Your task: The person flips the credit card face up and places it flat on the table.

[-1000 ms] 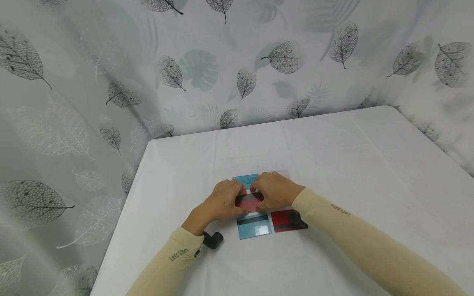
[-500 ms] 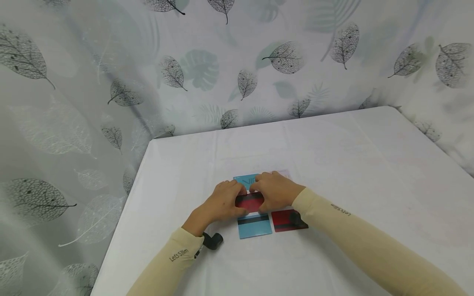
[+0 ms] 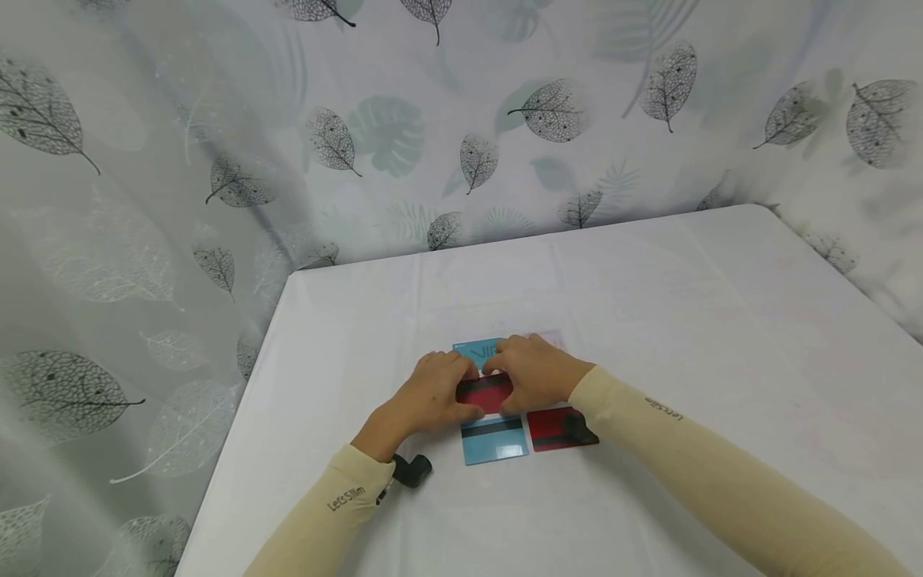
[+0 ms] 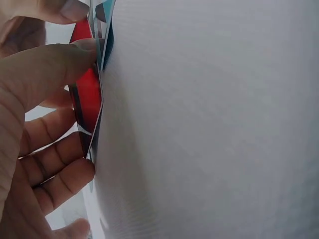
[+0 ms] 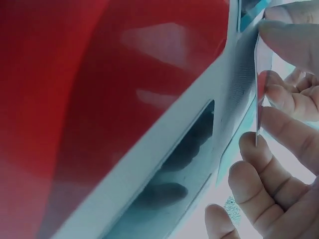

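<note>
Both hands hold one red card with a dark stripe (image 3: 485,394) between them in the head view. My left hand (image 3: 431,394) pinches its left end, thumb at the near edge and fingers at the far edge. From the other side, my right hand (image 3: 535,370) pinches the right end the same way. In the left wrist view the red card (image 4: 89,102) shows nearly edge-on behind the thumb. The right wrist view has the held card (image 5: 257,89) as a thin edge at the fingertips. A blue striped card (image 3: 494,442) lies just nearer.
Behind the hands lie a blue card with lettering (image 3: 476,350) and a pale card (image 3: 551,336), both partly covered. A second red card (image 3: 548,430) sits under the right wrist. All rest on a white-covered table (image 3: 685,320) against a leaf-print curtain (image 3: 404,184).
Hands stay almost in place around the card. Its surface looked pale pink with glare one second ago and looks deep red now, as from a slight change of tilt.
</note>
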The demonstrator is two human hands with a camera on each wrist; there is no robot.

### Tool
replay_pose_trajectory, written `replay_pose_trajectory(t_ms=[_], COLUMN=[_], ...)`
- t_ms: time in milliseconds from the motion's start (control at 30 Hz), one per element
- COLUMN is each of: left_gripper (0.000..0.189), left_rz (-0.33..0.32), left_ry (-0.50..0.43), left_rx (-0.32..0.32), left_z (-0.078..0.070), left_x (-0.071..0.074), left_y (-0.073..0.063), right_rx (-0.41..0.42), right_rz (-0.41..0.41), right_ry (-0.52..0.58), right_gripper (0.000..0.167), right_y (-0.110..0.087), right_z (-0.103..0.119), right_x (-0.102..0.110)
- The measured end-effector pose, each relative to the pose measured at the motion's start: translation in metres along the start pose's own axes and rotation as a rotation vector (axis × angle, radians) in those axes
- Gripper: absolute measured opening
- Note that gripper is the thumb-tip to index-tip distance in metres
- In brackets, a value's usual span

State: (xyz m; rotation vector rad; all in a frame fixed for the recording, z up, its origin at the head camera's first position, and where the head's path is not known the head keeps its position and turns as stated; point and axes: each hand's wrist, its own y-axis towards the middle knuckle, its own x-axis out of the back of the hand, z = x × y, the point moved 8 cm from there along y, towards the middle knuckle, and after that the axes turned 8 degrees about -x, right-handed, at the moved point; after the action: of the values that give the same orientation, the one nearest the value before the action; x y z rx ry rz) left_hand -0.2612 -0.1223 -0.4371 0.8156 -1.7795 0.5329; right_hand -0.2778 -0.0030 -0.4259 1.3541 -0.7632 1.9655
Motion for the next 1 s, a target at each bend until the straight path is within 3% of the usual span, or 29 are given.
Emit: replay_pose_trajectory(t_ms=[133,433,633,1000], left_gripper=[0.044,0.052,0.056,0.050], left_rz=[0.002,0.027,0.033,0.014], left_ry=[0.014,-0.028,-0.023,0.025], left_rx=[0.005,0.026,0.040,-0.013], left_z=[0.000,0.001,0.005,0.001], left_x=[0.000,0.003,0.005,0.007], left_y=[0.000,-0.001,-0.001,-0.001], right_rx=[-0.016,0.050,0.043,0.040], right_rz=[0.014,-0.025,-0.047,-0.058], right_ry=[0.036,-0.124,-0.137,-0.118], right_gripper=[0.055,0.056,0.056,0.054], right_y=[0.001,0.000,-0.002,-0.003], right_z=[-0.002,0.005,0.002,0.001], right_x=[-0.002,0.002,0.010,0.008])
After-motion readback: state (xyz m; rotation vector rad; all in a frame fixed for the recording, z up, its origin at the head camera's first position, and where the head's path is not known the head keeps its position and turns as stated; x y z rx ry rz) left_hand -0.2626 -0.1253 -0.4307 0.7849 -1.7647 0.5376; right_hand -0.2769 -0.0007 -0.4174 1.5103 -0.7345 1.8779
